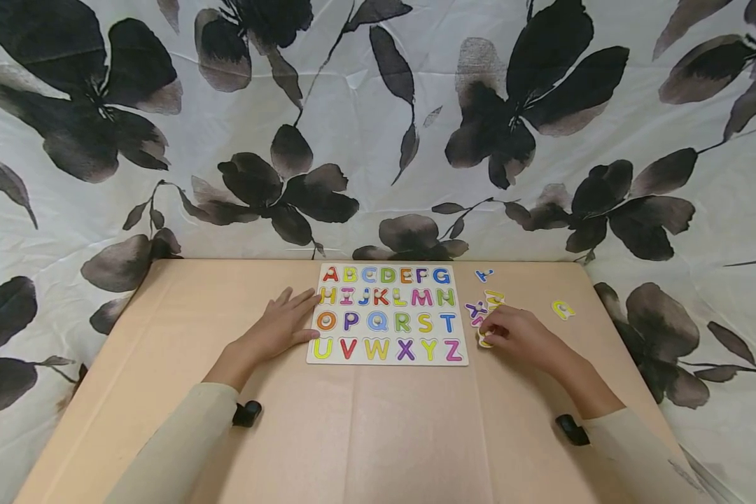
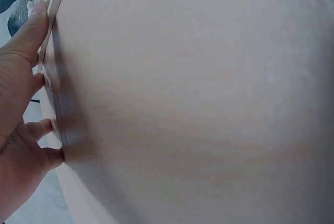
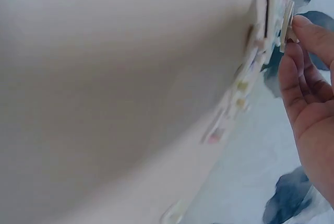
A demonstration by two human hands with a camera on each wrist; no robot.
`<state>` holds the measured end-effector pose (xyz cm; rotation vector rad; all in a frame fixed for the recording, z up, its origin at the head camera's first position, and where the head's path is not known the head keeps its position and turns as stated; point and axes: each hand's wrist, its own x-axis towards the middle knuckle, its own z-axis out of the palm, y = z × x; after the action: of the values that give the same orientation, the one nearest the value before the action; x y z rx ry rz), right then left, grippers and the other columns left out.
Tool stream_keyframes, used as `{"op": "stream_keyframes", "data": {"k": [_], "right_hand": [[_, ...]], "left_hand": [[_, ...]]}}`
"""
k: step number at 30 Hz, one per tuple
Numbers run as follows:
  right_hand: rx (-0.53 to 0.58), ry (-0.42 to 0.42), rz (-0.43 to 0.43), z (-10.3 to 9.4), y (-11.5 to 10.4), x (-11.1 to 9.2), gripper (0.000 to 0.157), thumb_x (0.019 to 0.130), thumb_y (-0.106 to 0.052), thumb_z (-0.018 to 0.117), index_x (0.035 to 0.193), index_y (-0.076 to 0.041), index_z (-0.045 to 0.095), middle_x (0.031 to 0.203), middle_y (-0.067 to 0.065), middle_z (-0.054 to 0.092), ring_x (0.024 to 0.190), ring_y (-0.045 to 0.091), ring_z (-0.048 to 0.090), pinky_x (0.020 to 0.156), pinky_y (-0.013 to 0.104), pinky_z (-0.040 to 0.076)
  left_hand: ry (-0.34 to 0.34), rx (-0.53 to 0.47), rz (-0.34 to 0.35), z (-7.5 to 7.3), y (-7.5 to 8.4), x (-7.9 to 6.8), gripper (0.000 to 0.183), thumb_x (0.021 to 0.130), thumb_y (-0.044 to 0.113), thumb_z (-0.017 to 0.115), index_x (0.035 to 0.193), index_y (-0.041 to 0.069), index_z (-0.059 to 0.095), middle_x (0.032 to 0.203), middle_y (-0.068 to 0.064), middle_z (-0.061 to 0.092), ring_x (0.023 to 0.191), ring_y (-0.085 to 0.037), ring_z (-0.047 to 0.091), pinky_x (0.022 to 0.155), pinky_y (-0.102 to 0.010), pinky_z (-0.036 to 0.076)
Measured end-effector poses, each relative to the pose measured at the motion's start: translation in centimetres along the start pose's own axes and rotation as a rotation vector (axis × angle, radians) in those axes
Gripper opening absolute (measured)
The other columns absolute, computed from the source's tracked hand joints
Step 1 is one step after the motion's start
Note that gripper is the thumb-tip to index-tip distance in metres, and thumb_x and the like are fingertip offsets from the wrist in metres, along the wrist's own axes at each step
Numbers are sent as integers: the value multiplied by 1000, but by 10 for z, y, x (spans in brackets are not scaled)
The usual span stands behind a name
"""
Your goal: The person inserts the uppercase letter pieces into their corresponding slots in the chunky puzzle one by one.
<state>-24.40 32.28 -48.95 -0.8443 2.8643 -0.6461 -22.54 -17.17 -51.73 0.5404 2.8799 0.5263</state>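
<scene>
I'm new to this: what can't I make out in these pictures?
- Which letter the small yellow, pale-bordered piece is: the right hand partly covers it in the head view; the right wrist view shows it edge-on.
- The printed face of the white rectangular alphabet board in the left wrist view: steeply angled and cut off by the top edge.
- The shapes of the small coloured loose letters in the right wrist view: blurred, low angle.

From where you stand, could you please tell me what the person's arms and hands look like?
The left hand and right hand are bare. The left sleeve and right sleeve are long and pale beige, the right one bearing a small grey mark. A small black device shows at each wrist.
</scene>
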Motion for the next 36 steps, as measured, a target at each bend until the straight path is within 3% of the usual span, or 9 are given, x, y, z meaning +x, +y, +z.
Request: {"op": "stream_keyframes", "data": {"k": [18,27,36], "right_hand": [[35,-119,-27,26,-53,68,10,92,-19,80,100,-17,75,100,-4,64,92,14,57,82,27,56],[-36,-155,-85,37,-64,85,9,93,-19,79,101,-16,75,100,-3,64,92,14,57,84,26,58],[-40,-176,-39,44,-65,89,8,94,-19,78,101,-17,76,100,-3,65,94,15,57,89,29,59]], "left_hand": [[2,-5,-4,1,-2,1,83,95,49,71,161,12,37,169,-14,30,154,-57,16,115,-81,19],[6,-20,-7,1,-1,0,83,95,48,71,161,12,37,169,-15,31,154,-57,16,115,-80,17],[10,-14,-7,2,-1,0,82,96,48,70,161,12,37,169,-15,31,154,-56,16,116,-80,17]]}}
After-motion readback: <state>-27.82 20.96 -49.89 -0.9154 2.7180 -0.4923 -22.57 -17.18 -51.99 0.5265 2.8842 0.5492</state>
